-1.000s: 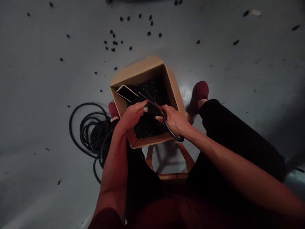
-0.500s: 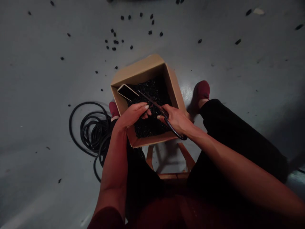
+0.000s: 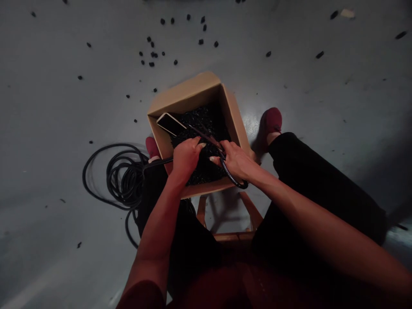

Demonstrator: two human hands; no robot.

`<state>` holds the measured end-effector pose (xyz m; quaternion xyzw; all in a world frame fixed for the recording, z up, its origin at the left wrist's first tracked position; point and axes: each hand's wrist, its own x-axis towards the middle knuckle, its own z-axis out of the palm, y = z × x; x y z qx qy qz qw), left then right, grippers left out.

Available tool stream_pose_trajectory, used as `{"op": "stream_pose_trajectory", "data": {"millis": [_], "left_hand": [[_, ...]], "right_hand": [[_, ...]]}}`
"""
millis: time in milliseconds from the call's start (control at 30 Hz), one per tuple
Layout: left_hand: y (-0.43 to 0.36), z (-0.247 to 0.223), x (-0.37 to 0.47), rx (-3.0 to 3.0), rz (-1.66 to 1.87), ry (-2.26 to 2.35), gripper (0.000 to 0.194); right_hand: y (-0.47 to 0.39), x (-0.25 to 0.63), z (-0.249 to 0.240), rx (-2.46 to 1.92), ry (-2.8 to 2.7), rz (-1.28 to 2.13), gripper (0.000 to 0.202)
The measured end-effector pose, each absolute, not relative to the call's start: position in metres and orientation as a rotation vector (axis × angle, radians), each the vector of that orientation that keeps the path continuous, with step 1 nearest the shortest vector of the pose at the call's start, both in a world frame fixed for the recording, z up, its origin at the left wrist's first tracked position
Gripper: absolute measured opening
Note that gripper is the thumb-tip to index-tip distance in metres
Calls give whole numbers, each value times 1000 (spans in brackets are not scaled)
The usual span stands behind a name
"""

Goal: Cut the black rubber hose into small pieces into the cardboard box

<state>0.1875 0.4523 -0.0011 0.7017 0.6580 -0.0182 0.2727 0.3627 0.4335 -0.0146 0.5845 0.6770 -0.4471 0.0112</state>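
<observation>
My right hand (image 3: pixel 236 159) is wrapped round the dark handles of a pair of scissors (image 3: pixel 212 140), whose blades point up and left over the box. Closed in a fist, my left hand (image 3: pixel 186 156) grips a black hose (image 3: pixel 165 161) that runs in from the left across the box wall. The hose's end near the blades is hard to make out. Beneath both hands stands an open cardboard box (image 3: pixel 236 120) filled with small black cut pieces (image 3: pixel 201 118). A flat dark rectangle with a pale rim (image 3: pixel 172 124), like a phone, lies at the box's upper left.
A loose coil of the same black hose (image 3: pixel 108 171) lies on the grey floor left of the box. Several short black pieces (image 3: pixel 153 55) are scattered beyond it. My feet in red shoes (image 3: pixel 273 120) flank the box. A wooden seat edge (image 3: pixel 238 237) shows below.
My left hand has turned and closed into a fist, with the hose now stretched from the coil to it. The coil's outer loop has shifted left. The right hand with the scissors has barely moved.
</observation>
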Motion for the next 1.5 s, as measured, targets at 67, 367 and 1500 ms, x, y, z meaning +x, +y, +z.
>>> {"op": "stream_pose_trajectory", "data": {"millis": [67, 367, 1500], "left_hand": [[449, -1, 192, 1962, -144, 1791, 35], [448, -8, 191, 1983, -366, 1788, 31], [468, 6, 161, 1174, 605, 1587, 23]], "right_hand": [[435, 362, -15, 1801, 2085, -1379, 48], [432, 360, -16, 1731, 1967, -1327, 37], [443, 364, -8, 1975, 1793, -2017, 36]]}}
